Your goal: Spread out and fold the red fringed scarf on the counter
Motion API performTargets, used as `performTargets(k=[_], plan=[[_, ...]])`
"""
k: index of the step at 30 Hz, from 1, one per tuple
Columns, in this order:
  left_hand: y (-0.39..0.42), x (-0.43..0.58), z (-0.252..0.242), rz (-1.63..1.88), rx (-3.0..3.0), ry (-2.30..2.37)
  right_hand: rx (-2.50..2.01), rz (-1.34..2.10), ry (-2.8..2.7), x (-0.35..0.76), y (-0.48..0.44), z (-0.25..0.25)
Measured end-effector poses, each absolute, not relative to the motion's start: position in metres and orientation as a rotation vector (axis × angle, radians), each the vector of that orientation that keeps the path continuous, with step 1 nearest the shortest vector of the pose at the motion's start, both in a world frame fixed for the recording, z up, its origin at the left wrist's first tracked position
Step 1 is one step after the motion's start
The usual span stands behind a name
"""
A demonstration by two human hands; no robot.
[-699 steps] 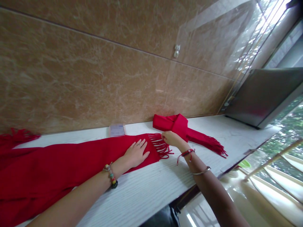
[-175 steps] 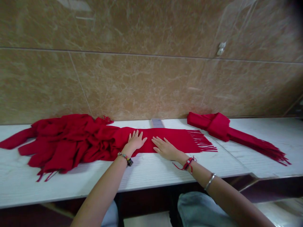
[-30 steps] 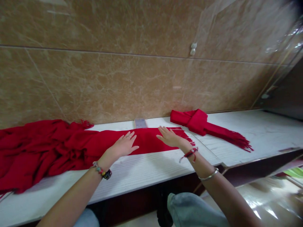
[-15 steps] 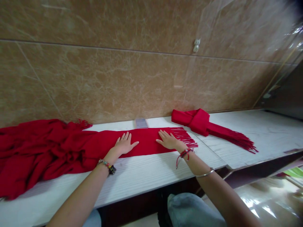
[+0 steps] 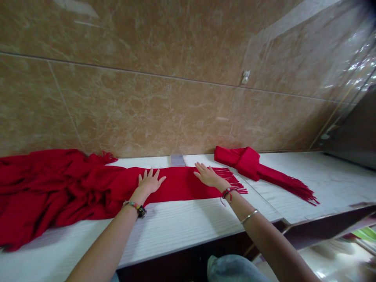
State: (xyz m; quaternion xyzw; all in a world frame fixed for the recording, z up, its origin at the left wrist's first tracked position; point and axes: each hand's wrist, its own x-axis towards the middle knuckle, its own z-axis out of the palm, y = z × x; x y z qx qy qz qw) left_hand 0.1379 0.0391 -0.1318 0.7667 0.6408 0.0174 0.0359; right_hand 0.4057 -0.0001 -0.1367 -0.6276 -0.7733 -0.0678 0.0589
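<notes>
A red fringed scarf [image 5: 179, 186] lies along the white tabletop. Its right part is flat in a narrow band ending in fringe, while its left part is heaped in loose folds. My left hand [image 5: 149, 183] rests palm down on the band near the folds, fingers spread. Toward the fringe, my right hand [image 5: 208, 175] is laid over the flat cloth, fingers stretched out and thumb apart. Neither hand grips the cloth. To the right, a second red scarf [image 5: 243, 159] is folded into a knot-like shape, with its fringed tail pointing right.
Behind the scarves rises a brown marbled tile wall [image 5: 152, 109] with a small white fitting [image 5: 245, 76] on it. A small greyish card-like item [image 5: 178, 160] stands at the table's back edge. The white table [image 5: 182, 223] has a seam right of centre. A dark box-like object [image 5: 352, 133] is at far right.
My left hand has slid slightly left along the scarf, toward the folds. My right hand stays near the fringe and has shifted only a little. The camera view has tilted up.
</notes>
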Motion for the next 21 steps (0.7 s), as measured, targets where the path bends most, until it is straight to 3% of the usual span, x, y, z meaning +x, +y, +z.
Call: performTargets(k=[10,15,17,21], plan=[[0.037,0.138,-0.132,0.03,2.422,1.965,-2.059,-0.109,-2.299,0.453,-0.002,-0.142],[0.025,0.144,-0.121,0.2,2.548,2.013,-2.016,-0.2,-2.194,0.461,-0.025,-0.123],[0.013,0.153,-0.112,0.356,2.781,1.827,-1.875,-0.181,-2.236,0.45,-0.04,-0.116],[-0.019,0.177,-0.098,0.368,3.078,0.934,-1.51,-0.002,-2.492,0.43,-0.071,-0.103]])
